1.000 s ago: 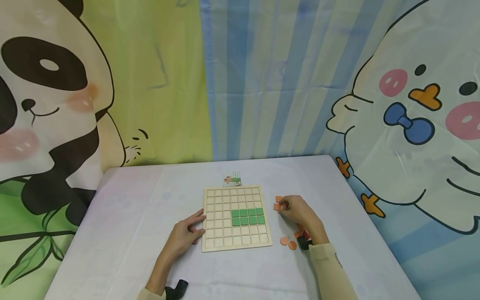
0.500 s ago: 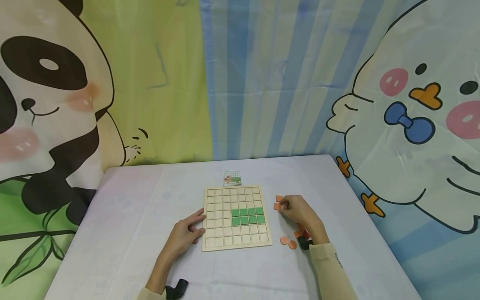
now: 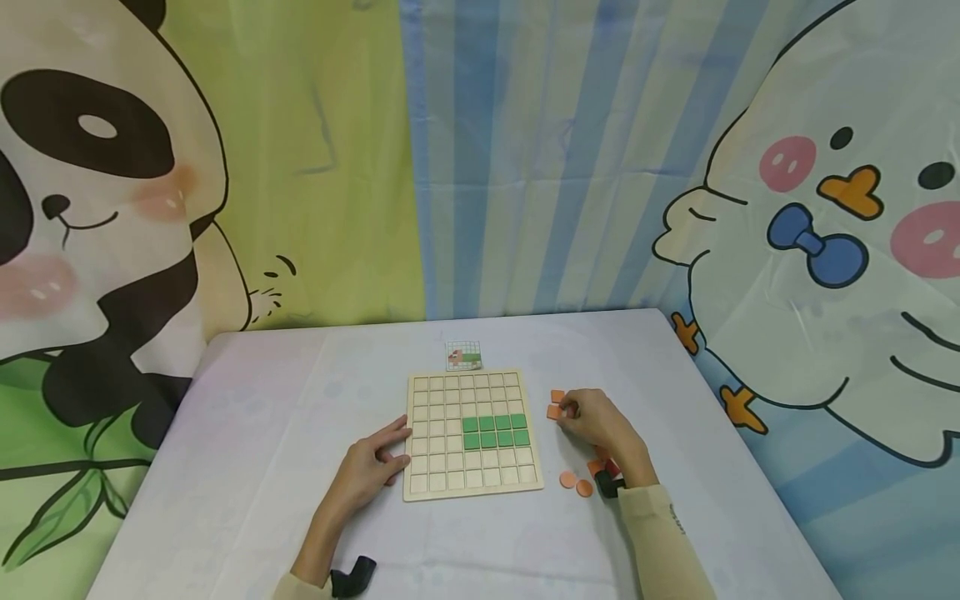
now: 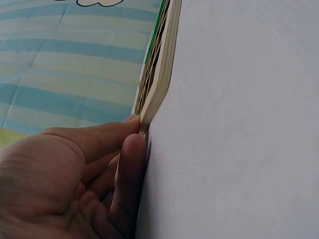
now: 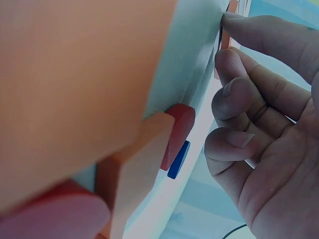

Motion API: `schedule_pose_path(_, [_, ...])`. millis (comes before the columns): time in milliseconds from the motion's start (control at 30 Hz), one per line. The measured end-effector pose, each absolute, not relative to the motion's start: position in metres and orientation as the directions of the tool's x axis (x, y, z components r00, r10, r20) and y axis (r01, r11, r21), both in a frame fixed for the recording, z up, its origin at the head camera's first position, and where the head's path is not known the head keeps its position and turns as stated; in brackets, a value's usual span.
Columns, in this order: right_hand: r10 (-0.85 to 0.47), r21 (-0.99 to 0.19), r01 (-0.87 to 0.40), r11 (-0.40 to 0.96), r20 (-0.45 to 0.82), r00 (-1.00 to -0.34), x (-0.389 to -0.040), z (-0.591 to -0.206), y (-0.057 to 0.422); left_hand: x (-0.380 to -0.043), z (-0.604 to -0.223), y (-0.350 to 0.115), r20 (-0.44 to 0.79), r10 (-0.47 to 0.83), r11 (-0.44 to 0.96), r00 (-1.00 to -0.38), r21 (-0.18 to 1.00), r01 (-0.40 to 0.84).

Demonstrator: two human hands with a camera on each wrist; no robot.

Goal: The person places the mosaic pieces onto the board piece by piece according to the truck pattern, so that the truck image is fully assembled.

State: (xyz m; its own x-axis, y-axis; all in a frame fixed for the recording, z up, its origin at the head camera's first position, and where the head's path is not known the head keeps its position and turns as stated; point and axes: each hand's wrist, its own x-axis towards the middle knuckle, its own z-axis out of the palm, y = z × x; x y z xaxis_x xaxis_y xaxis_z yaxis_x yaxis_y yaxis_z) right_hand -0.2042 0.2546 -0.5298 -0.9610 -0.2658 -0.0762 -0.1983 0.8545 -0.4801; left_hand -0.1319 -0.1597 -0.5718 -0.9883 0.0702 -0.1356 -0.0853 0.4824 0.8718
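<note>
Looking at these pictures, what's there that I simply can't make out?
Head view: details on the card, too small.
Head view: part of an orange square, behind the right hand.
Left wrist view: the far end of the board, cut off by the top edge.
Right wrist view: the nearest orange piece, blurred, cut off by the left edge.

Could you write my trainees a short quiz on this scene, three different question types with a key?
1. How many green tiles sit on the board?
2. True or false: the picture card lies beyond the board's far edge.
3. The left hand touches which part of the board?
A) its left edge
B) its far edge
C) its right edge

Key: 1. eight; 2. true; 3. A
</note>
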Motion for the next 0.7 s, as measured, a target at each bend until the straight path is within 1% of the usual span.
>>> schedule_pose_path(400, [-0.248, -0.530, -0.154, 0.834, -0.110, -0.962, -0.198, -0.524, 0.245, -0.132, -0.573, -0.160, -0.137, 0.069, 0.477, -0.988, 0.874, -0.088])
schedule_pose_path(567, [-0.252, -0.515, -0.165, 0.841, -0.102, -0.962, -0.195, -0.521, 0.239, -0.132, -0.572, -0.159, -0.137, 0.062, 0.472, -0.989, 0.877, -0.092])
schedule_pose_path(700, [-0.277, -0.504, -0.199, 0.841, -0.084, -0.957, -0.193, -0.518, 0.232, -0.132, -0.573, -0.159, -0.134, 0.060, 0.476, -0.989, 0.875, -0.089])
